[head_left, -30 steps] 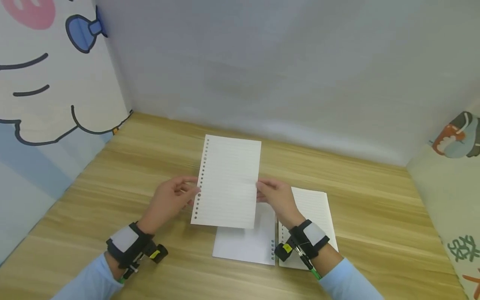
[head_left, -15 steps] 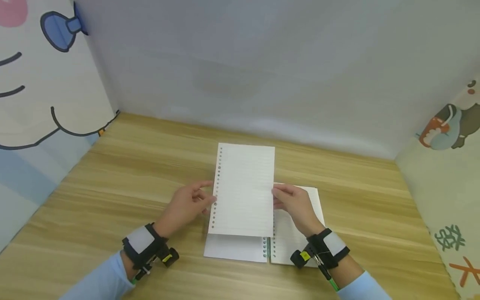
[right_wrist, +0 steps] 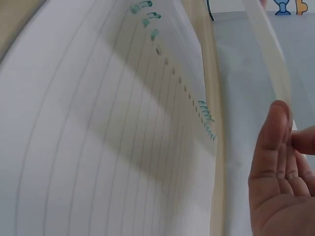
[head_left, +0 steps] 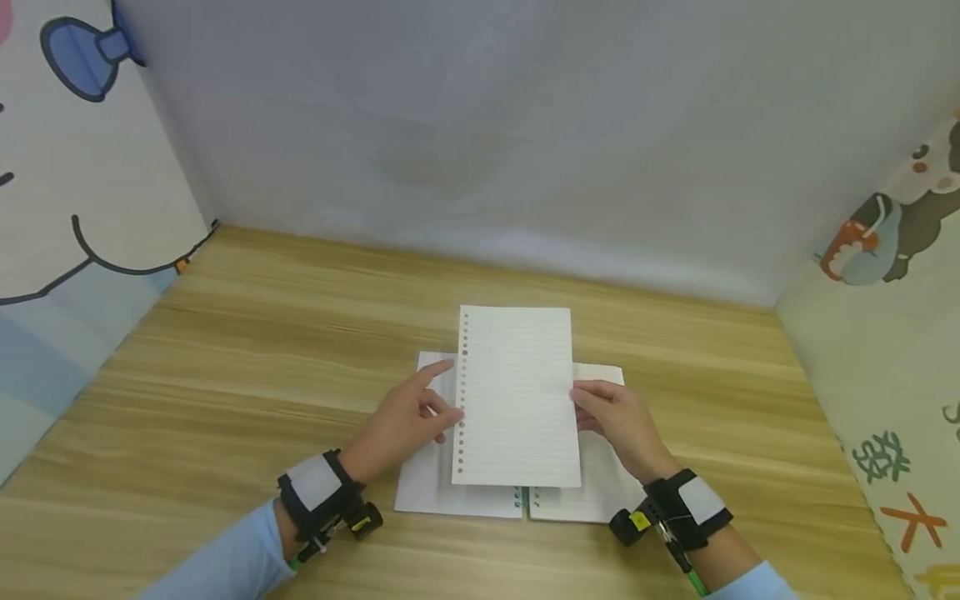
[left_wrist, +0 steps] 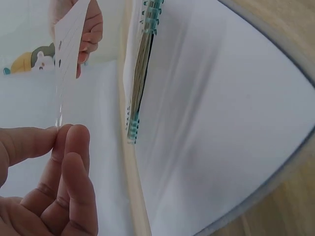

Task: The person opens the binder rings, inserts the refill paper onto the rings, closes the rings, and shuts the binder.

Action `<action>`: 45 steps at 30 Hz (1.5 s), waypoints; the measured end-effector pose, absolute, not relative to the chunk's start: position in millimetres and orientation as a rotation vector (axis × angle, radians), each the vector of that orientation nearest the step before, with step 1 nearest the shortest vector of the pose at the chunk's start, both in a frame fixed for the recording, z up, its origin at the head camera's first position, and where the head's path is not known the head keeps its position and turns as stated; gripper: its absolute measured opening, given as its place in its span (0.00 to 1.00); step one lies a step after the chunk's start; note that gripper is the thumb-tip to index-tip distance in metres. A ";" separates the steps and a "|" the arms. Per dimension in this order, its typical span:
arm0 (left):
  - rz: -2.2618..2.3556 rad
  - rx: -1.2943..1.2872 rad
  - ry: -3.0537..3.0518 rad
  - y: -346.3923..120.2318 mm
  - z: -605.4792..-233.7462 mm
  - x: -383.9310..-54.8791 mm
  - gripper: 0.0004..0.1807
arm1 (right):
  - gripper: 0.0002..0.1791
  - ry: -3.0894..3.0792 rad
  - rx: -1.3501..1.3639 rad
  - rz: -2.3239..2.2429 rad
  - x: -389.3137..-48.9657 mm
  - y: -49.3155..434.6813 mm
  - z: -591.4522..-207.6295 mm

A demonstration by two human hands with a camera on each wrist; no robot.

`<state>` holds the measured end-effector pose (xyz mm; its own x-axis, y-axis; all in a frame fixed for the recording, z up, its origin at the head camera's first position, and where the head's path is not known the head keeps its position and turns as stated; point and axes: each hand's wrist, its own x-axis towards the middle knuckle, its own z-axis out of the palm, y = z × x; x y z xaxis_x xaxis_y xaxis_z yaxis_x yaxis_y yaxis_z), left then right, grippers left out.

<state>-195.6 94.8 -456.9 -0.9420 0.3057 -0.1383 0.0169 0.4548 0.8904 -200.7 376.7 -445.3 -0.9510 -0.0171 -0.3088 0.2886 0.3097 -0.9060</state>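
A lined loose-leaf sheet (head_left: 516, 396) with punched holes down its left edge is held up over an open ring-bound notebook (head_left: 431, 492). My left hand (head_left: 407, 423) pinches the holed edge between thumb and fingers; the left wrist view shows the pinch on the sheet (left_wrist: 71, 44) from the side. At the opposite edge, my right hand (head_left: 621, 421) pinches the paper between thumb and fingers. Teal binder rings (left_wrist: 150, 17) run along the notebook's spine. A plain white page lies on the notebook's left side, and lined pages (right_wrist: 123, 123) lie on its right, shaded by the sheet.
The notebook lies on a wood-grain table (head_left: 315, 317). A pale wall (head_left: 480, 150) stands behind it, with cartoon-printed panels at the left (head_left: 82, 167) and right (head_left: 885, 333). Both wrists wear black straps with small cameras.
Both hands have carried the sheet rightward and lower relative to the notebook, from above its left side to over the spine. The head view has also turned to the right.
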 end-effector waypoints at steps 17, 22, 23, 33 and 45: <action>1.431 0.356 2.376 139.8 -467.8 -191.3 0.31 | 0.23 2.330 0.396 -1.653 -180.4 419.0 -445.9; 1.384 0.407 2.347 150.6 -472.9 -191.0 0.32 | 0.23 2.319 0.444 -1.649 -173.7 430.1 -448.5; 1.377 0.419 2.340 152.7 -474.2 -191.0 0.32 | 0.23 2.308 0.456 -1.655 -172.5 432.3 -449.5; 1.322 0.467 2.316 167.2 -478.7 -190.9 0.33 | 0.24 2.219 0.491 -1.713 -164.4 447.4 -461.5; 1.283 0.454 2.309 174.3 -483.6 -192.4 0.33 | 0.23 2.200 0.531 -1.729 -165.4 451.6 -469.2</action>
